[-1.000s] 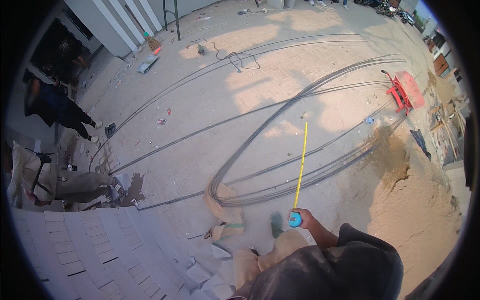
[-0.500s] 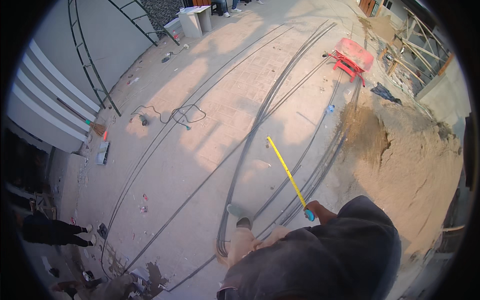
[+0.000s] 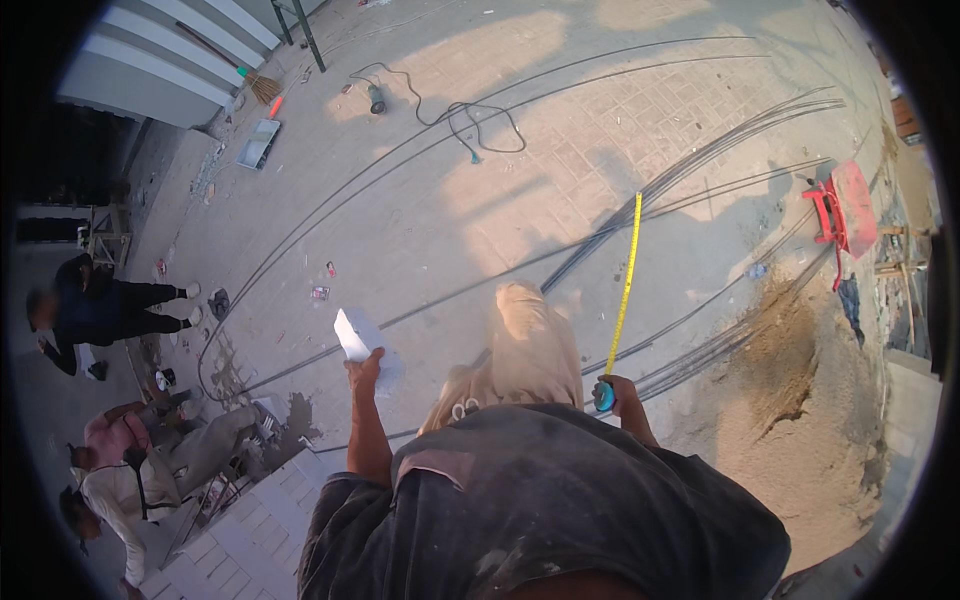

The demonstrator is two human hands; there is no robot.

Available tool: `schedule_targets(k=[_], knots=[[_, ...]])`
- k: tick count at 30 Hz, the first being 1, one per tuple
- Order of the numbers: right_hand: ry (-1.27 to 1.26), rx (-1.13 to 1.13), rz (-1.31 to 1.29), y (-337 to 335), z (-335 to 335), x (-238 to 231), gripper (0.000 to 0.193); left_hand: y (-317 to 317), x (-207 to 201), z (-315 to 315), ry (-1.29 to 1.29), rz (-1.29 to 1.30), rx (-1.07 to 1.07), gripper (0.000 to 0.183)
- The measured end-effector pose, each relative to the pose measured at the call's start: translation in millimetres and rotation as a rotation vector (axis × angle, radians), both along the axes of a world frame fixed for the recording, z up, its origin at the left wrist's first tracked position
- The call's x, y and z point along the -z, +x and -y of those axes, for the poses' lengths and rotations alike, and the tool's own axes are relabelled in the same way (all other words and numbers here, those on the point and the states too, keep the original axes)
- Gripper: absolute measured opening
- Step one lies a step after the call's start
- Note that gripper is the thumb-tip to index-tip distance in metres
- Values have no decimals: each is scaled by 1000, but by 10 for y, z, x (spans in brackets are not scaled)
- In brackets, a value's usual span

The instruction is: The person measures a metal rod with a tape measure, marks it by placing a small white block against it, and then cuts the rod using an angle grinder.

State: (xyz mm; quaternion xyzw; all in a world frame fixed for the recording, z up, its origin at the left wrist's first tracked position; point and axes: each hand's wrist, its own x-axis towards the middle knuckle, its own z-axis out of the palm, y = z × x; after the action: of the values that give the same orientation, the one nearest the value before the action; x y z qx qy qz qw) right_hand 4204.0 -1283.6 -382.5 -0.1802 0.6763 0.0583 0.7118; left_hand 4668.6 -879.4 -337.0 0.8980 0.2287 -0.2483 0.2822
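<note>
Yellow tape blade [image 3: 626, 280]: fine dark scale marks run along it, too small to read as numbers.
Blue tape case [image 3: 604, 397]: lettering cannot be made out.
Litter packet [image 3: 320, 293]: small coloured patches, any print too blurred to read.

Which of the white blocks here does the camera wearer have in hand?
The white block in the grip of the left hand; it is held apart from the stacked blocks at lower left, which lie packed together.
</note>
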Motion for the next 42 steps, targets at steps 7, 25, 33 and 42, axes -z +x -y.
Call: schedule_targets(k=[7, 25, 33, 42], knots=[[-134, 36, 43, 1562, 1541, -207, 24, 1047, 340, 1520, 177, -85, -4, 94], [179, 126, 351, 4772, 3026, 1004, 20, 3546, 2562, 4815, 390, -340, 151, 121], [259, 279, 313, 5093, 2983, 1120, 23, 4187, 4241, 4820, 701, -291, 226, 123], [288, 361, 302, 5381, 2740, 1129, 27, 2812, 3030, 4819, 140, -544, 600, 75]])
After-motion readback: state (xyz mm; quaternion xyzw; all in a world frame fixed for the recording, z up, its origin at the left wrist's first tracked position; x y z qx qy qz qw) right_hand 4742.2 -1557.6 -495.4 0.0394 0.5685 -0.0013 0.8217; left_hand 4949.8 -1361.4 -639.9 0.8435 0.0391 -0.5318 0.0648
